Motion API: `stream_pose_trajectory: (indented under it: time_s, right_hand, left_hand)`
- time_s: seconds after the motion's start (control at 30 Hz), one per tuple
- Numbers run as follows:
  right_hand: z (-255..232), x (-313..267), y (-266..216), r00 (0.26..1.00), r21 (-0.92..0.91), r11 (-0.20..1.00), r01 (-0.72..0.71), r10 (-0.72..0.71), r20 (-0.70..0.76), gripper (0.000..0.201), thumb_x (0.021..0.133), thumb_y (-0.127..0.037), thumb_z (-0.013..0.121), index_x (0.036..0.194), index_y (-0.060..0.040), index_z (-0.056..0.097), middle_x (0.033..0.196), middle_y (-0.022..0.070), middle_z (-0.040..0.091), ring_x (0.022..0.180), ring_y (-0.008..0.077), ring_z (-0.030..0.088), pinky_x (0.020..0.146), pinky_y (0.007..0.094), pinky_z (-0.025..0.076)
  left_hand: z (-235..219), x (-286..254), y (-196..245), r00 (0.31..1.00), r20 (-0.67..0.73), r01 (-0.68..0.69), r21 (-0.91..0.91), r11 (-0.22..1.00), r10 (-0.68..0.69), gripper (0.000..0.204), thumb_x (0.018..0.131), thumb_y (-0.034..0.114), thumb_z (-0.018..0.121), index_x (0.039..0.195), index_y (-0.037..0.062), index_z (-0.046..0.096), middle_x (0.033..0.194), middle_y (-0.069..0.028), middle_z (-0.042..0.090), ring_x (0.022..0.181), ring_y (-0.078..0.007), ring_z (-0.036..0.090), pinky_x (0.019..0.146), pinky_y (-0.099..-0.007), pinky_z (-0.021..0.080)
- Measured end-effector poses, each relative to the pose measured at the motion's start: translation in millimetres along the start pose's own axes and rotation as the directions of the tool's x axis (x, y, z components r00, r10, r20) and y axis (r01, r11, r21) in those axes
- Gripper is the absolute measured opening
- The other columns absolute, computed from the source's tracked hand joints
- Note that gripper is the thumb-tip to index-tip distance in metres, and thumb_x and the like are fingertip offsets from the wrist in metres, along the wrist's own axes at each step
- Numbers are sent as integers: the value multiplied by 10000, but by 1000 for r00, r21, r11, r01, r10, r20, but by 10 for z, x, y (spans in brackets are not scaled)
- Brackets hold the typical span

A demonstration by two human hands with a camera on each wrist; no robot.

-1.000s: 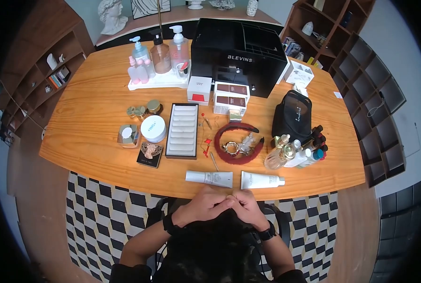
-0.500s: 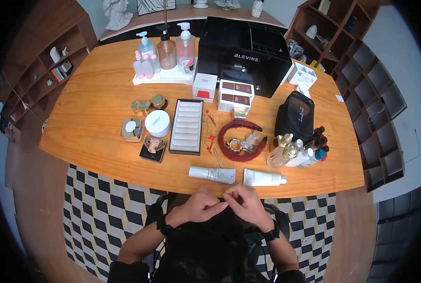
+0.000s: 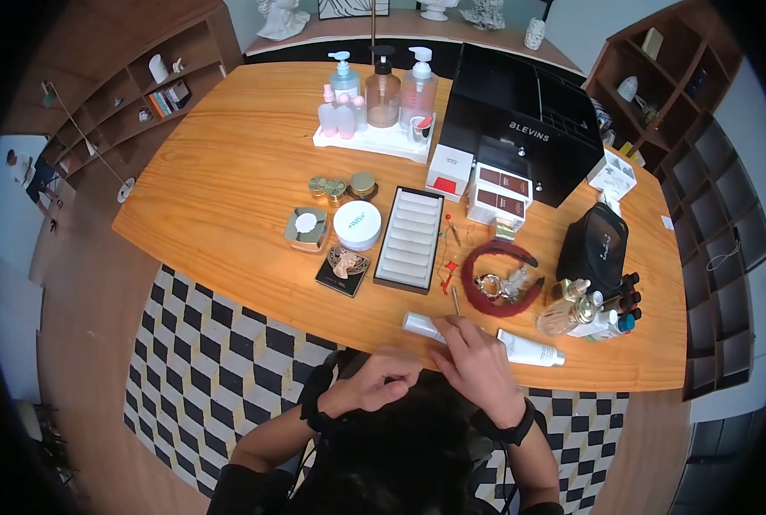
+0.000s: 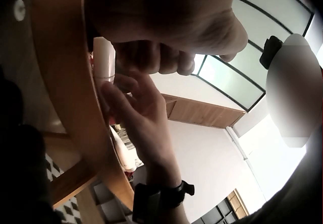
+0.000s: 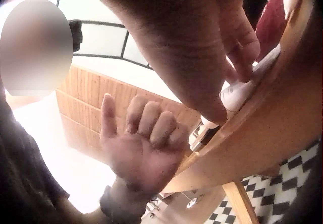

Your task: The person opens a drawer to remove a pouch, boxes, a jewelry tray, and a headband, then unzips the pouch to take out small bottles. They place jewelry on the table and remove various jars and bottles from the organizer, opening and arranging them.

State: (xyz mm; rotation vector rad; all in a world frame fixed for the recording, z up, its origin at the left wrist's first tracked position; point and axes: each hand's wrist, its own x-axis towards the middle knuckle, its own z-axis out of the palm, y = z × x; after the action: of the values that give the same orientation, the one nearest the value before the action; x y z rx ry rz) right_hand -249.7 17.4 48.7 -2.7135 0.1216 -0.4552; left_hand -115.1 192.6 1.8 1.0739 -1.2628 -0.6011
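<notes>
A person sits at a wooden counter (image 3: 194, 163) laden with cosmetics, the two hands apart from each other at its near edge. The right hand (image 3: 479, 369) reaches over a white tube (image 3: 417, 324) lying on its side by that edge; its fingers bend across the tube and its thumb sits on the near side, though whether they pinch it cannot be told. The left hand (image 3: 385, 378) is raised just off the edge, palm turned inward, fingers loosely bent and thumb apart, with nothing in its grasp. A second white tube (image 3: 533, 351) lies just to the right of the right hand. Beyond the first tube are a slim metal tool (image 3: 455, 300), a dark red headband (image 3: 471, 279) curving around a clear ornament (image 3: 513, 283), and a black-framed tray (image 3: 408, 240) with pale padded rows. Left of the tray are a white-lidded jar (image 3: 357, 225) and a black compact (image 3: 343, 269) topped by a pinkish bow. To the right, small bottles cluster in front of a black pouch (image 3: 591, 251). Farther back, pump bottles share a white stand (image 3: 373, 142) beside a large black case (image 3: 520, 129) marked BLEVINS.
</notes>
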Motion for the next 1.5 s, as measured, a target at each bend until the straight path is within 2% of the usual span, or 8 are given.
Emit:
stream_pose_trajectory:
  time_s: [0.43,0.5,0.63,0.77,0.9,0.97,1.23,1.5]
  right_hand:
    - [299,-11,29,985,241,970,44,-2,-175,562,949,-174,807,1460,-82,589,1029,108,668,659,249,699,574,366,552]
    - [291,-118,67,925,669,711,-217,369,-92,550,995,-147,772,1498,-57,569,1079,90,701,662,141,681,590,313,531]
    - [130,-67,39,851,958,225,-178,524,35,638,1113,-103,592,1673,-83,288,1168,87,728,958,107,698,766,257,546]
    - [33,-134,146,866,964,191,-182,495,66,661,1137,-105,543,1698,-126,195,1201,86,722,1019,115,684,798,257,551]
    - [-40,-127,213,832,965,204,-168,554,28,673,1090,-86,632,1664,-109,281,1134,72,736,926,106,685,752,245,538]
    - [-181,-85,261,885,733,632,-254,457,-87,660,1014,-65,735,1584,-83,404,1086,63,738,856,98,674,700,236,518]
    - [-944,371,271,892,430,846,-314,419,-173,489,942,-164,812,1353,-80,561,777,133,710,669,287,743,580,363,548]
    - [-1818,1097,792,945,227,966,-121,182,-271,474,973,-140,770,1387,-69,550,896,153,729,796,266,759,705,391,572]
  left_hand:
    - [-281,-119,-224,873,-449,135,-156,978,-192,540,1160,405,466,763,40,494,664,-7,468,609,-136,437,571,-319,321]
    - [-125,-26,-129,852,-404,297,-147,943,-331,400,1154,327,506,900,21,552,764,-15,544,684,-128,511,620,-307,399]
    - [64,196,-93,882,-121,433,-171,885,-455,270,1108,110,613,1345,-14,578,1160,-55,685,1029,-94,663,888,-273,561]
    - [139,282,-28,843,61,534,-214,818,-534,329,1063,137,705,1342,-17,622,1112,-75,744,987,-102,720,862,-277,588]
    - [151,337,-35,806,89,585,-270,765,-585,353,1025,133,760,1322,-15,640,1014,-66,755,898,-94,726,806,-267,588]
    - [147,406,-21,817,43,572,-190,798,-575,315,1004,120,784,1260,-8,652,938,-42,744,848,-75,712,766,-252,573]
    - [44,1108,114,924,42,375,95,922,-380,225,963,110,812,1074,7,646,847,-62,758,751,-110,720,688,-284,564]
    - [-374,2514,425,963,197,73,457,886,-181,212,931,135,821,998,-11,683,824,-107,781,748,-145,757,697,-299,583]
